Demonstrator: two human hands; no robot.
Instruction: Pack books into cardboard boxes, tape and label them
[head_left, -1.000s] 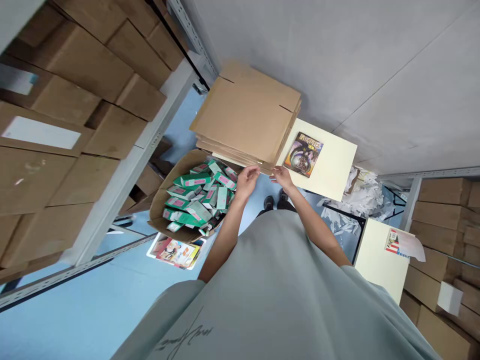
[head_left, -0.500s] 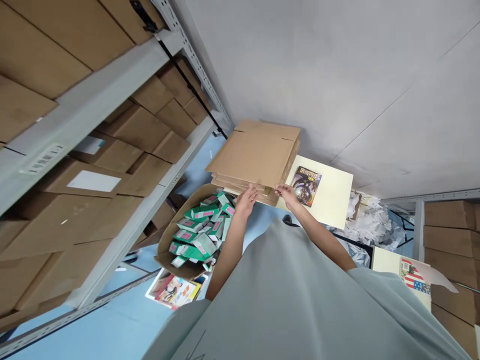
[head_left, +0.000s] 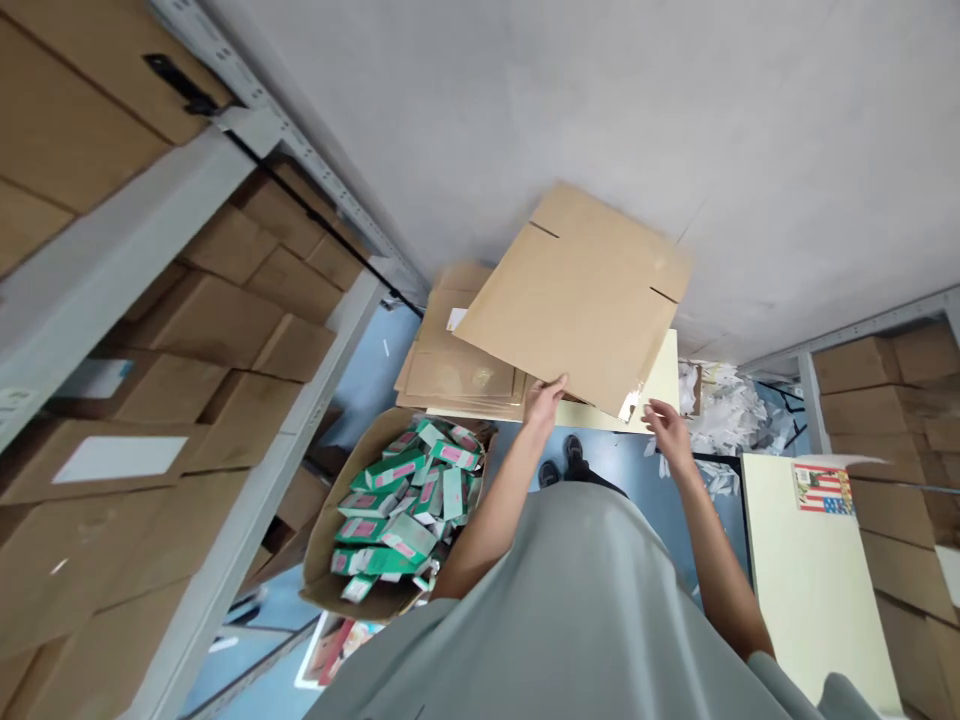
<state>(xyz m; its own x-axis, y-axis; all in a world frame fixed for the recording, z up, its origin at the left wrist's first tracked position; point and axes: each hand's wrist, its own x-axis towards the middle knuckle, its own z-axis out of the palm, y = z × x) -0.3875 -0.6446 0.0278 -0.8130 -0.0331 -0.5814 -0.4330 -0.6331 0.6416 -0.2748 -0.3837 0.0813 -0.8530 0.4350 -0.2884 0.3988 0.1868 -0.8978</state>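
- Swung flat, slotted cardboard carton (head_left: 577,300) rightward, over cardboard stack (head_left: 457,370) and cream table (head_left: 664,375).
- Pinching near edge in nearly closed left hand (head_left: 543,405).
- Holding right hand (head_left: 669,434) half-open, empty, beside glossy tape (head_left: 630,403).

The site is a storeroom. Metal shelving (head_left: 142,225) bearing cardboard cartons (head_left: 217,315) stands left of the left hand (head_left: 542,405)'s grip; further stacked cartons (head_left: 870,412) stand right, beyond a pale table (head_left: 814,590).
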